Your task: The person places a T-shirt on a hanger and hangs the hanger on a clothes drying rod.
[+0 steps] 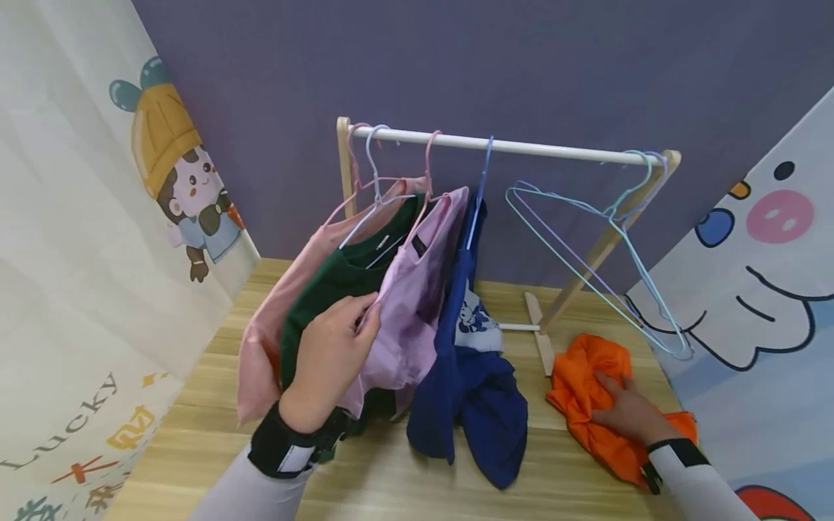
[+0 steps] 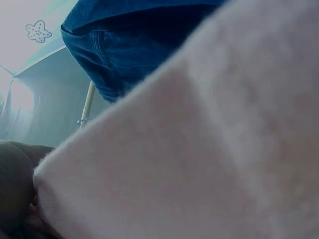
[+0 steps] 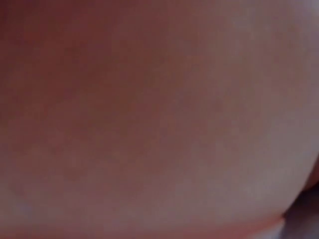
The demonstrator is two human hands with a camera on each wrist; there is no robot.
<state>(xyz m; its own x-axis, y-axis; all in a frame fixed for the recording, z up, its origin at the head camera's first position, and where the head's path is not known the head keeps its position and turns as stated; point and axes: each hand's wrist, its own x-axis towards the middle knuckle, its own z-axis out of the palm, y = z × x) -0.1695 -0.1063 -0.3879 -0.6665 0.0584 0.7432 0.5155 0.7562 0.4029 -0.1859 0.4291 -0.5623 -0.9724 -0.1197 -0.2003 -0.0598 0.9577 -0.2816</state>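
My left hand [image 1: 335, 351] pinches the edge of a lilac shirt [image 1: 407, 318], which hangs from a pink hanger [image 1: 428, 163] on the rack. Pale cloth [image 2: 149, 149] fills much of the left wrist view. On the table to the right lies a crumpled orange garment [image 1: 586, 362]. My right hand [image 1: 628, 412] rests on it, thumb and forefinger apart; the other fingers are partly hidden. Beside the lilac shirt hang a dark green top [image 1: 319, 289] on its left and a navy blue garment [image 1: 449, 347] on its right. Blurred skin nearly fills the right wrist view.
The small rack has a white rail [image 1: 541, 149] and wooden legs. A salmon-pink garment [image 1: 260, 347] hangs at its left end. Bare hangers [image 1: 612, 211], mint and lilac, hang at the right end. Printed curtains flank the wooden table [image 1: 208, 427].
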